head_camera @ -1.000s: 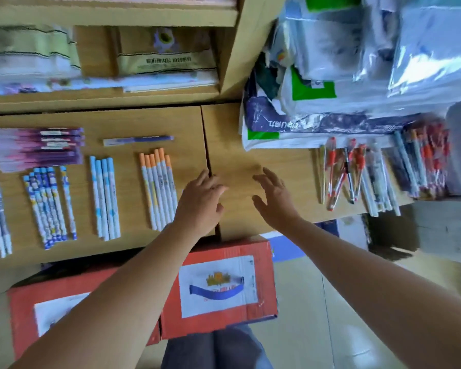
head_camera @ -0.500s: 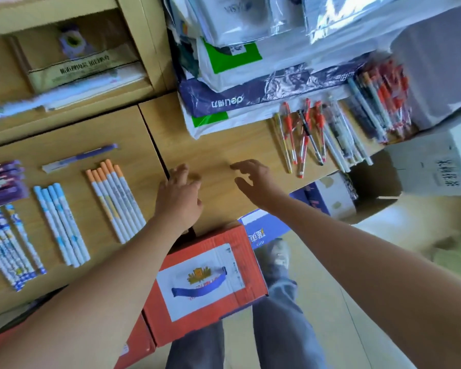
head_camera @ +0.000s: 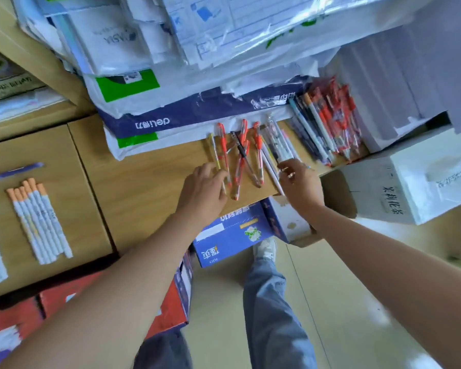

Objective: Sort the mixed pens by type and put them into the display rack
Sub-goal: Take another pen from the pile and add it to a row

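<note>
Wooden table [head_camera: 149,177] above blue cardboard box [head_camera: 232,235], contents hidden, red-capped clear pens [head_camera: 258,145] front-to-back, caps far, left hand [head_camera: 202,187] relaxed, touching them, right hand [head_camera: 300,183] curled, grasp unclear

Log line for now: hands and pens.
left hand: touching loose red-capped clear pens | right hand: at white-barrelled pens, grip unclear | orange-capped white pens: grouped, left on wooden counter

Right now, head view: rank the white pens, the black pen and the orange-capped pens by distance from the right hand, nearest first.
1. white pens: at the fingertips of the right hand, just ahead of it.
2. black pen: in the loose spread of pens, to that hand's left.
3. orange-capped pens: far left on the next table section, beyond the left hand.
</note>
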`<state>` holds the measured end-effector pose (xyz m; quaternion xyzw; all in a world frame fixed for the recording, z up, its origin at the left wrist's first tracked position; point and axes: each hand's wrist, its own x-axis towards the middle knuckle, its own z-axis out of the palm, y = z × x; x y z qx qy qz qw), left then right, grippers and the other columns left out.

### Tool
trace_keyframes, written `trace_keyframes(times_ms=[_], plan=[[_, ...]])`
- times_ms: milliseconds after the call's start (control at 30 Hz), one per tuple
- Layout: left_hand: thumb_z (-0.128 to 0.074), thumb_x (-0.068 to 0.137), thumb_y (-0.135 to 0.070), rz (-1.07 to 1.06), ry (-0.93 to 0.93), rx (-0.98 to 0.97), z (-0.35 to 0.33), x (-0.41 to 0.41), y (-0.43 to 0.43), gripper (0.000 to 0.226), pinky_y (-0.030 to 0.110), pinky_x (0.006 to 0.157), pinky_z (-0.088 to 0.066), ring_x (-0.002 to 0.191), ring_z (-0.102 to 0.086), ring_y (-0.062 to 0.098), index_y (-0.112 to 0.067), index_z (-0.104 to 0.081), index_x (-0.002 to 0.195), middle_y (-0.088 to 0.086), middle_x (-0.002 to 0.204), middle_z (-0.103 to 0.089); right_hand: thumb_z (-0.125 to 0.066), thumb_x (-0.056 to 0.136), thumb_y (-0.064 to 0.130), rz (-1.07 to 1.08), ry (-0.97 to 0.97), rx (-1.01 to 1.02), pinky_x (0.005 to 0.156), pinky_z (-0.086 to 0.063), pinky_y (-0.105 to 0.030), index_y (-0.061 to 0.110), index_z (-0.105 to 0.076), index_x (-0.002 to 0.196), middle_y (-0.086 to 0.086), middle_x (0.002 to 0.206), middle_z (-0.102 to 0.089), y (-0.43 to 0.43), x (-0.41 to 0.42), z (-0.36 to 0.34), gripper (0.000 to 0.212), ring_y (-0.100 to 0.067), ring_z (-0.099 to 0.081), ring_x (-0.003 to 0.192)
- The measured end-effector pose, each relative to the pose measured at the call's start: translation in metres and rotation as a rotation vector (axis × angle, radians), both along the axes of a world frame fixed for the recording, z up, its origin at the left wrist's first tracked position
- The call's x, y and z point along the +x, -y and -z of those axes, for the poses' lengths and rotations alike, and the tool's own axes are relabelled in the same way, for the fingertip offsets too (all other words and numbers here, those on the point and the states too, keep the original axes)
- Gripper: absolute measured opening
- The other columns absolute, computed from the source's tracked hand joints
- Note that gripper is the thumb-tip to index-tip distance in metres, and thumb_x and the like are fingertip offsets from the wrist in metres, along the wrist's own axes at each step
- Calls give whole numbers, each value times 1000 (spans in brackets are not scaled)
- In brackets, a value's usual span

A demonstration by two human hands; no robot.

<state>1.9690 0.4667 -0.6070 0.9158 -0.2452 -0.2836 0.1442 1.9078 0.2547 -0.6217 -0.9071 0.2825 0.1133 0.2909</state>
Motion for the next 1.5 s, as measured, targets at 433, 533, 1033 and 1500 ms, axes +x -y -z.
trace_keyframes(times_ms=[433, 533, 1033, 1500], plan=[[-48, 97, -24, 141, -40, 48, 15, -3, 146, 62, 47, 118, -5, 148, 6, 24, -30, -20, 151, -1, 162, 3, -51, 92, 15, -239, -134, -95, 61, -52, -32, 15, -49, 134, -7, 95, -68, 118, 22, 19, 42, -24, -63, 76], [-47, 98, -25, 194, -67, 71, 21, 1, 159, 62, 47, 118, 0, 148, 12, 22, -30, -17, 152, -2, 161, 8, -50, 94, 19, -278, -109, -124, 63, -48, -32, 13, -47, 133, -8, 101, -67, 116, 24, 22, 40, -28, -64, 84], [-57, 87, -16, 164, 110, -21, 36, 13, 152, 40, 46, 112, -25, 137, -29, 28, -16, -59, 127, 5, 138, -47, -56, 93, 37, -351, -269, -222, 52, -39, -29, 6, -55, 97, -3, 75, -50, 101, 51, 34, 31, -27, -59, 71], [-45, 99, -42, -846, -643, -423, 23, 37, 187, 31, 36, 66, -46, 71, -62, 19, -17, -63, 98, 4, 94, -66, -58, 88, 25, -397, -390, 427, 57, -38, -29, 12, -56, 84, -1, 68, -53, 122, 57, 5, 14, -16, -47, 58]])
